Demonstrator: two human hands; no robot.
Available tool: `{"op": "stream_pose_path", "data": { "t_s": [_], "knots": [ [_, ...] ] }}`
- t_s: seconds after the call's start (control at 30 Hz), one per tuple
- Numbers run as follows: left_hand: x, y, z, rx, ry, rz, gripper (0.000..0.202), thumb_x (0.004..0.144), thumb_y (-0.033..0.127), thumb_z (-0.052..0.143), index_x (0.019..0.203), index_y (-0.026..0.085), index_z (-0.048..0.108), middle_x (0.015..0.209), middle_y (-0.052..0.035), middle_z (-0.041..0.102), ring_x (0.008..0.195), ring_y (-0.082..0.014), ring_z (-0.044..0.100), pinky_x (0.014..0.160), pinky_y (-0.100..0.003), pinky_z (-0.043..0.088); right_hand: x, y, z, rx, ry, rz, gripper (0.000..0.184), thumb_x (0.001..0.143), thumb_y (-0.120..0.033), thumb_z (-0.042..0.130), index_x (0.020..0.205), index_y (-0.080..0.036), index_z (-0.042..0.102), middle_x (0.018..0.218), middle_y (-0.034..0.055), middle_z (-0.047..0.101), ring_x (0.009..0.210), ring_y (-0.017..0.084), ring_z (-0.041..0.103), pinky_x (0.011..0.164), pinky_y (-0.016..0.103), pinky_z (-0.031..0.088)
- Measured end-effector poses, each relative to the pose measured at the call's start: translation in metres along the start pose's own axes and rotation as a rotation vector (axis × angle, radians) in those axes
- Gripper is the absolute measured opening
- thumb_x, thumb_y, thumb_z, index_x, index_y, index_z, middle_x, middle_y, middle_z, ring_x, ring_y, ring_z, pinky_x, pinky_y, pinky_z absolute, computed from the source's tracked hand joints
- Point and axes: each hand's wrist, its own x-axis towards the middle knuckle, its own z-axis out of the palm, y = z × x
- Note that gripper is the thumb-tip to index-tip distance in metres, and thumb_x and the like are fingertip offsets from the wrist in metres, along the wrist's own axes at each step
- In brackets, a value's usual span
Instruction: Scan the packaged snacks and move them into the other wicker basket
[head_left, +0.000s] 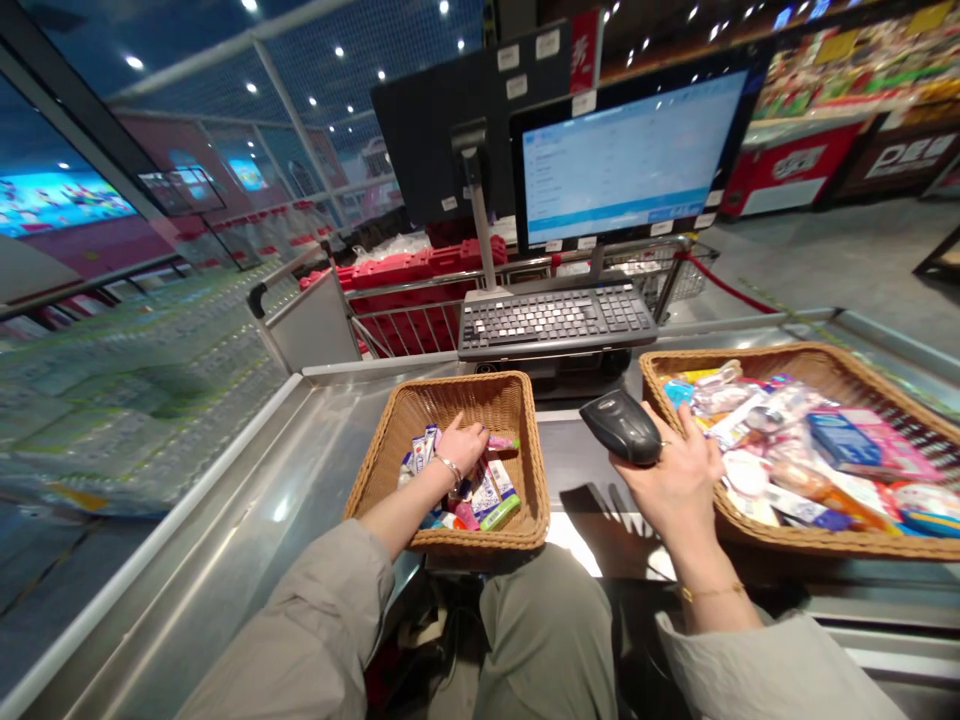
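Note:
My right hand (675, 475) is wrapped round a black handheld barcode scanner (621, 427), raised between two wicker baskets. Its head points up and to the left. My left hand (461, 447) reaches down into the smaller wicker basket (534, 455), its fingers bent and close together among small packets. What lies under those fingertips is hidden. Beside them is a pink tube-like item (502, 443). White and blue boxes (501, 478) and a green-ended pack (500, 512) lie near my wrist. The larger wicker basket (750, 538) at the right holds many mixed packaged goods.
Behind the baskets stand a black keyboard (555, 318) and a lit monitor (630, 160). A second screen (427, 140) faces away. The metal counter (277, 510) has a raised edge at the left. A shopping cart (409, 325) stands beyond it, and stacked bottle packs (135, 400) fill the left.

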Motion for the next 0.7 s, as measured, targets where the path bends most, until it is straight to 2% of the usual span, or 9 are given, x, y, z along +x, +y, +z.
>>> {"op": "stream_pose_path", "data": {
  "t_s": [0.13, 0.23, 0.33, 0.43, 0.7],
  "knots": [
    [-0.002, -0.01, -0.007, 0.105, 0.183, 0.047, 0.036, 0.098, 0.009, 0.047, 0.13, 0.012, 0.062, 0.107, -0.011, 0.073, 0.101, -0.0207, 0.073, 0.121, -0.05, 0.036, -0.003, 0.002, 0.006, 0.005, 0.01, -0.02, 0.044, 0.08, -0.048, 0.054, 0.111, -0.023, 0.071, 0.13, 0.011, 0.071, 0.145, 0.036, 0.04, 0.115, 0.064, 0.025],
    [-0.004, -0.017, -0.009, 0.137, 0.293, 0.035, 0.041, 0.096, 0.005, 0.048, 0.135, 0.011, 0.06, 0.112, -0.0128, 0.074, 0.105, -0.0203, 0.073, 0.115, -0.044, 0.045, -0.006, 0.005, 0.01, 0.0, 0.018, -0.056, 0.044, 0.08, -0.045, 0.056, 0.116, -0.022, 0.07, 0.129, 0.0104, 0.071, 0.145, 0.035, 0.04, 0.116, 0.065, 0.026],
    [-0.006, -0.02, -0.009, 0.123, 0.352, 0.016, 0.046, 0.094, 0.002, 0.047, 0.138, 0.012, 0.059, 0.124, -0.0148, 0.073, 0.113, -0.0206, 0.071, 0.106, -0.036, 0.054, -0.007, 0.006, 0.012, -0.005, 0.041, -0.075, 0.045, 0.081, -0.043, 0.056, 0.118, -0.022, 0.069, 0.128, 0.01, 0.072, 0.144, 0.034, 0.041, 0.116, 0.065, 0.026],
    [-0.008, -0.021, -0.01, 0.1, 0.385, -0.009, 0.05, 0.093, -0.001, 0.045, 0.139, 0.011, 0.058, 0.13, -0.0169, 0.071, 0.114, -0.0213, 0.071, 0.099, -0.033, 0.059, -0.007, 0.005, 0.013, 0.001, 0.051, -0.079, 0.044, 0.08, -0.043, 0.056, 0.116, -0.021, 0.069, 0.126, 0.0099, 0.072, 0.143, 0.034, 0.042, 0.115, 0.065, 0.025],
    [-0.008, -0.018, -0.016, 0.079, 0.547, -0.055, 0.051, 0.092, -0.001, 0.045, 0.14, 0.012, 0.058, 0.126, -0.0176, 0.073, 0.116, -0.023, 0.071, 0.102, -0.038, 0.059, -0.007, 0.004, 0.013, 0.015, 0.03, -0.09, 0.042, 0.078, -0.044, 0.056, 0.111, -0.023, 0.072, 0.128, 0.0108, 0.072, 0.142, 0.036, 0.043, 0.114, 0.064, 0.026]
  ]
}}
